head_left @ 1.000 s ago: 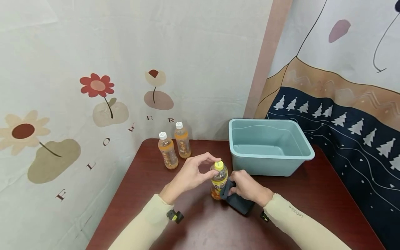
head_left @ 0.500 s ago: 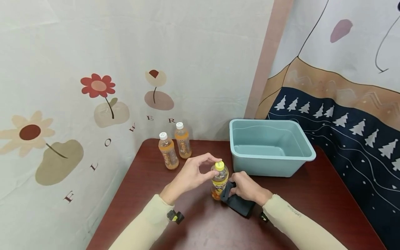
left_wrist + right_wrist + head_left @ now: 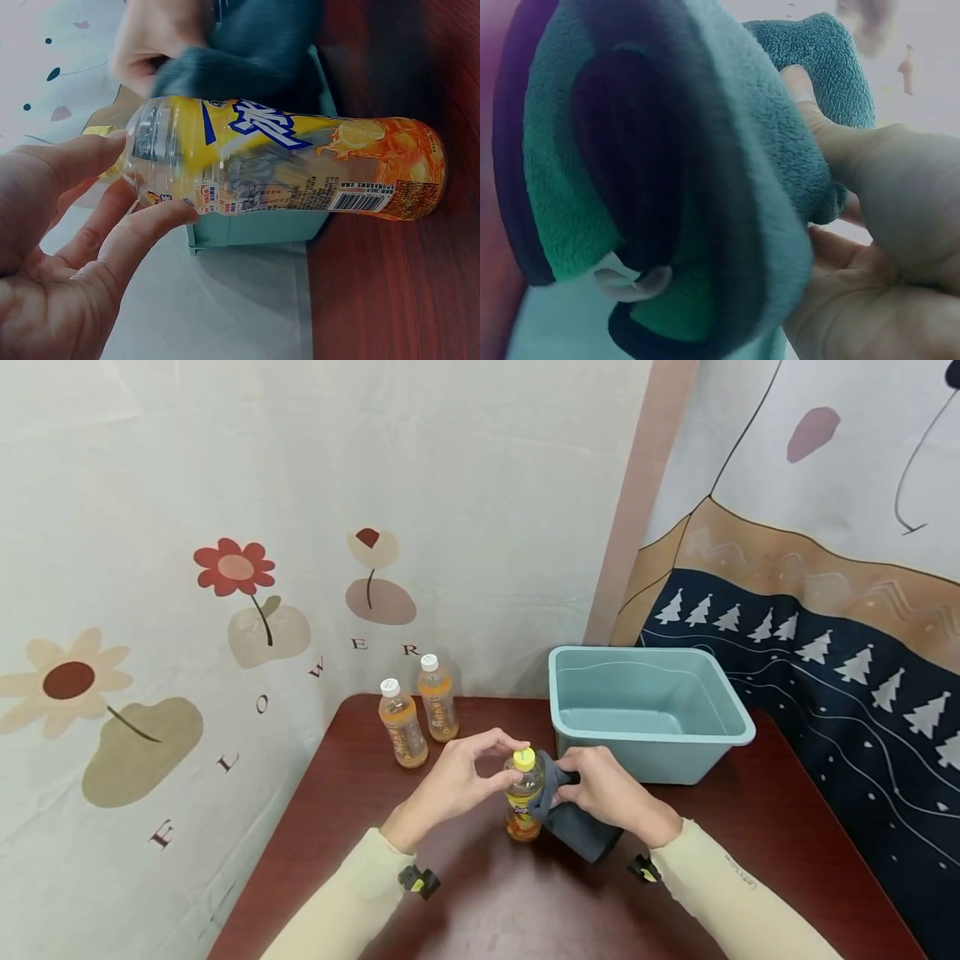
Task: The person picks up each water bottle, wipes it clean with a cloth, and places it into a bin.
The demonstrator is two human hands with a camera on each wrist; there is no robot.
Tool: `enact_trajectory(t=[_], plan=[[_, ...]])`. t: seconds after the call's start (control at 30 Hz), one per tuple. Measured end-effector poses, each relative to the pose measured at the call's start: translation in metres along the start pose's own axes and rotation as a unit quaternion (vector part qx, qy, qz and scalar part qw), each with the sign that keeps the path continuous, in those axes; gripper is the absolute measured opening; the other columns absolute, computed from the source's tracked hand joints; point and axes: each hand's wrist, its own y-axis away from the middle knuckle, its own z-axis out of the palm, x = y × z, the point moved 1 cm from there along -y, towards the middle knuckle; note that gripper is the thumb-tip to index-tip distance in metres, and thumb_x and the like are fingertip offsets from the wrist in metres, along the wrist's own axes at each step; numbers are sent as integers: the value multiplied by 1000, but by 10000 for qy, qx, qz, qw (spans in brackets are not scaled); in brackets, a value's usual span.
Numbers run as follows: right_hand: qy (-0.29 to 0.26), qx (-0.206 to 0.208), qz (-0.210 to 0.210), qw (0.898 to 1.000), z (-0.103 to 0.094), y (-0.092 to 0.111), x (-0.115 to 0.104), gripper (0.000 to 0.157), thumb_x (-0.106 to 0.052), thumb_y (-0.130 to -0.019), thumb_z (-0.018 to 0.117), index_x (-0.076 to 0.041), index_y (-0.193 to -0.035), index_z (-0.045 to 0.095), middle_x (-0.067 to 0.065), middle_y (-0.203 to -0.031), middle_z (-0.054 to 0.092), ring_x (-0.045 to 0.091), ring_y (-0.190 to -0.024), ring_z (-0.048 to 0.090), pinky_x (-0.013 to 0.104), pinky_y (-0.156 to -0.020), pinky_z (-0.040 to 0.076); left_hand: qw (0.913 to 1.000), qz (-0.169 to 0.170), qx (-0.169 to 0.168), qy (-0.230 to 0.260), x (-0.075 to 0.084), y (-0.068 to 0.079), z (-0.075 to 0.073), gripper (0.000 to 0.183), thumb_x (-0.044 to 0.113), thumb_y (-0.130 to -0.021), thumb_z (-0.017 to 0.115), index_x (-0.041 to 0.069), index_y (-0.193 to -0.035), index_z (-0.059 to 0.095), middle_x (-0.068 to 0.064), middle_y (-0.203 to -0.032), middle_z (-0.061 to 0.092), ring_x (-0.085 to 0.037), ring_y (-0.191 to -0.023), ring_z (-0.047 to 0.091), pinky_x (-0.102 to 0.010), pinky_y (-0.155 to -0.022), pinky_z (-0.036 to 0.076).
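Observation:
A clear plastic drink bottle (image 3: 522, 820) with a yellow cap and yellow label stands upright on the table. My left hand (image 3: 456, 781) holds it near the top, thumb and fingers around the neck and shoulder. In the left wrist view, the bottle (image 3: 285, 165) shows an orange picture and a barcode low on its side. Bunched in my right hand (image 3: 611, 789) is a dark grey-blue cloth (image 3: 583, 831), held against the bottle's right side near the shoulder. The right wrist view shows the thumb pressing on the fuzzy cloth (image 3: 780, 142), which hangs in folds.
Two bottles with white caps, one nearer (image 3: 403, 731) and one farther (image 3: 438, 706), stand at the back left. A light blue plastic tub (image 3: 645, 760) sits at the back right, behind my right hand. The dark red table (image 3: 480, 902) meets printed wall hangings.
My right hand has moved up along the bottle with the cloth, from its lower side to near the shoulder. The left hand keeps its hold, and the bottle stays in place.

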Motion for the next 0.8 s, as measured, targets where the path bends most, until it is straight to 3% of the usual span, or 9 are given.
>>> enact_trajectory(t=[0.27, 0.47, 0.8], plan=[[-182, 415, -205, 9988, -20, -3, -25, 40, -17, -91, 101, -5, -128, 89, 3, -107, 82, 10, -93, 73, 22, -75, 64, 10000, 23, 15, 31, 2, 0, -3, 37, 13, -103, 92, 28, -135, 81, 2, -141, 84, -23, -132, 83, -54, -118, 65], [-113, 410, -261, 9988, -20, -4, -27, 38, -17, -92, 101, -5, -126, 90, 3, -105, 78, 9, -92, 70, 22, -72, 62, 10000, -15, -28, 3, 2, 1, -3, 38, 15, -103, 92, 29, -137, 81, 3, -143, 84, -22, -133, 83, -47, -116, 66], [272, 305, -428, 9983, -18, -5, -23, 34, -19, -93, 100, -4, -122, 91, 6, -110, 78, 13, -95, 73, 23, -77, 64, 10000, 24, -60, 52, 2, -1, -3, 37, 18, -103, 93, 33, -134, 81, 4, -142, 84, -22, -132, 83, -48, -115, 67]])
